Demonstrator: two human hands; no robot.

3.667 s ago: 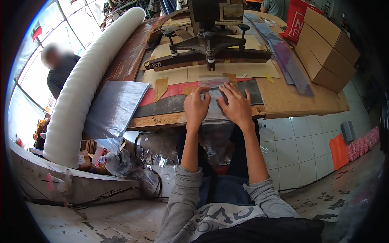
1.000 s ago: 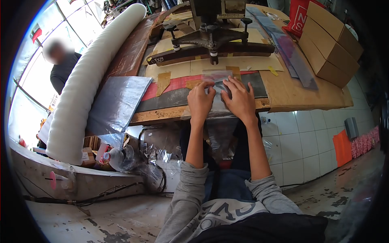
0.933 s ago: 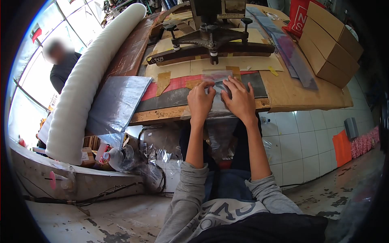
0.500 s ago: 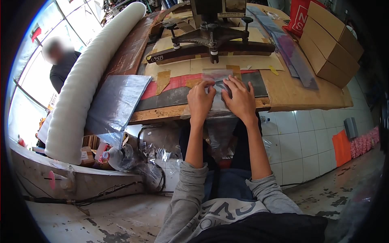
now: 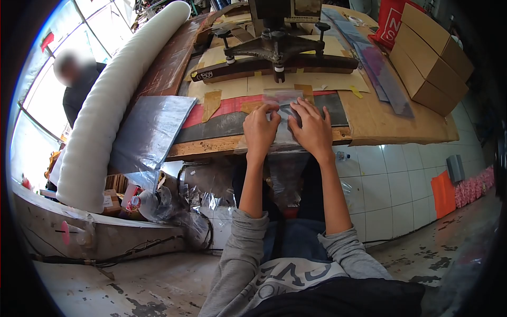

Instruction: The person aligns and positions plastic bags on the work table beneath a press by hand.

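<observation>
A sheet of clear plastic film (image 5: 286,135) lies over the front edge of the worktable and hangs down in front of my legs. My left hand (image 5: 260,127) is closed at the film's left side, fingers curled and the thumb close to the index finger. On the right side of the film rests my right hand (image 5: 312,128), its fingers bent a little and spread, with the little finger raised. Parts of the film under both hands are hidden. Just beyond my fingers is the dark bar (image 5: 280,71) of a black press-like machine (image 5: 274,42).
A thick white foam roll (image 5: 113,116) leans along the left side. Near it lies a stack of clear plastic sheets (image 5: 153,127). At right stand cardboard boxes (image 5: 430,58) and a red bag (image 5: 391,24). Behind the roll is another person (image 5: 79,90).
Both hands hold almost the same pose on the film. The whole view has shifted very slightly; the other person has moved a little.
</observation>
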